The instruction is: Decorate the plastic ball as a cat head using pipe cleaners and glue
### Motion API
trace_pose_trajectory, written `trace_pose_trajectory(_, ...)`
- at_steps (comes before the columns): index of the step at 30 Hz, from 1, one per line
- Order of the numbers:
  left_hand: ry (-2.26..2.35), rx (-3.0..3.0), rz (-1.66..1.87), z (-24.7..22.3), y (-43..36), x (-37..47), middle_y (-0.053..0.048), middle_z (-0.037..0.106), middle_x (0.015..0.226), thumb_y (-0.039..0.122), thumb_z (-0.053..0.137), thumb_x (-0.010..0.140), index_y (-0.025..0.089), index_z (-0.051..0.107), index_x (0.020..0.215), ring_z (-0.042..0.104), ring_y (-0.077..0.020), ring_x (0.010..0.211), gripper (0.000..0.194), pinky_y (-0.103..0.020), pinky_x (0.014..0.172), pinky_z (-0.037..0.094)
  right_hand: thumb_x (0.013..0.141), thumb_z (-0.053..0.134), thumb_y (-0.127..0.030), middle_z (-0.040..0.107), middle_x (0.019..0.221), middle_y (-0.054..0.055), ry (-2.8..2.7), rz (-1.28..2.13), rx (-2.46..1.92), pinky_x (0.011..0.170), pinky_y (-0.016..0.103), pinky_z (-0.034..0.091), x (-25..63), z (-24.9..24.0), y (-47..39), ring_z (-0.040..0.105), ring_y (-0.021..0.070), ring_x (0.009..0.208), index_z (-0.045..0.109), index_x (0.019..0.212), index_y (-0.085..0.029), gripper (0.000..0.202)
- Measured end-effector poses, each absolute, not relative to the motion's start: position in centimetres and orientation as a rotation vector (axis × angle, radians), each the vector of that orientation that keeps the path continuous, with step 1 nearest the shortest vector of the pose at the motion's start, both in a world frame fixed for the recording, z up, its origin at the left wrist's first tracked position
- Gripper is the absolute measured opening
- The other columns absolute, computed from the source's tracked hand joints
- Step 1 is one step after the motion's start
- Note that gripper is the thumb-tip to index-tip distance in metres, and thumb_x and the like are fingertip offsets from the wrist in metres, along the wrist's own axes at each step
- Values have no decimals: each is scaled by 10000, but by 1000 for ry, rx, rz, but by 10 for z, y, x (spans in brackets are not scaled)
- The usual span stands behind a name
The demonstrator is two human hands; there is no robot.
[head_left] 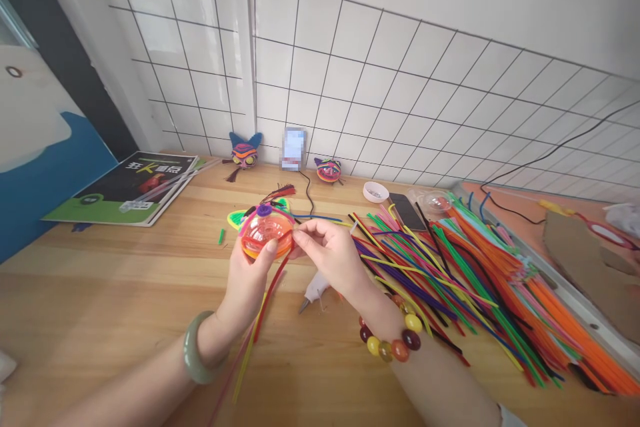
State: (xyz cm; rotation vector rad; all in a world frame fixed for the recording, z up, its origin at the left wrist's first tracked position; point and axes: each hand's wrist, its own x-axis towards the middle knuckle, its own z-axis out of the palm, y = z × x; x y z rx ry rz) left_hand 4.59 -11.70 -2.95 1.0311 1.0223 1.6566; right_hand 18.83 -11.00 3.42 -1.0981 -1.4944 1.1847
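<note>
My left hand is closed round the lower left of a clear plastic ball ornament trimmed with pipe cleaners. It has green-and-yellow ears, a purple coil on top and an orange rim. At the ball's right edge, my right hand pinches a red pipe cleaner, whose long tail hangs down below the ball. Yellow and pink strands hang beside that tail. Under my right hand lies a white glue gun, its nozzle pointing to the lower left. The fingertips of my right hand partly hide the pinched spot.
Many coloured pipe cleaners spread across the table's right side. Behind them lie a phone and a small pink bowl. Two finished ornaments, a blue-eared one and a smaller one, stand by the wall near a lit phone. A book lies left.
</note>
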Motion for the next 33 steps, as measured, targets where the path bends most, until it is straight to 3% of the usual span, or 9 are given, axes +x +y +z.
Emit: trace_pose_trajectory(33, 1000, 1039, 1636, -21, -120, 48, -139, 716, 1081, 469, 733, 741, 139, 635, 1137, 655, -319, 1054, 526, -444, 932, 498, 812, 674, -412, 732, 800, 54, -1467, 1236, -1061, 713, 316, 587, 192, 32, -108, 732, 204, 718, 649, 821, -173, 241)
